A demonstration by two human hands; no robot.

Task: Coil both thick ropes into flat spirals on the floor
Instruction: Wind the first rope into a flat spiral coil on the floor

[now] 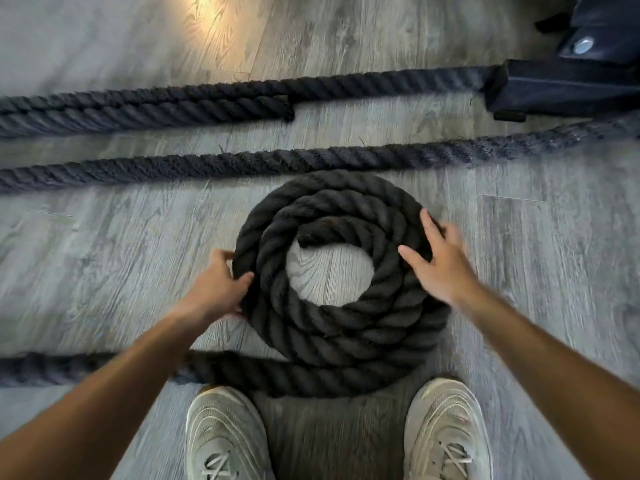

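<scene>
black twisted fibre all the way through, and it looks like the heavy kind. the left hand (216,285) is curled around the outer wrap of the thick black rope spiral (337,285) on its left edge, thumb on top and fingers tucked under the side, so it's properly gripping. the right hand (438,259) is open, fingers spread, lying flat on top of the wraps on the right side, pressing and not clutching anything.

the spiral sits flat on the grey wood-plank floor (104,254) just ahead of the two pale laced sneakers (227,434), about three wraps with a bare hole in the middle and the inner end visible inside.

my guess on handling: dense, stiff enough to resist tight bends, rough and grippy, not fragile at all. it'll want to spring open, so i'd hold the outer wrap with one hand, pin the top with the other, and feed from the loose tail (86,370) that runs off left near the shoes.

further out, straight runs of dark thick rope (242,164) lie across the floor toward a black metal frame base (561,88), clearly not coiled yet.
</scene>
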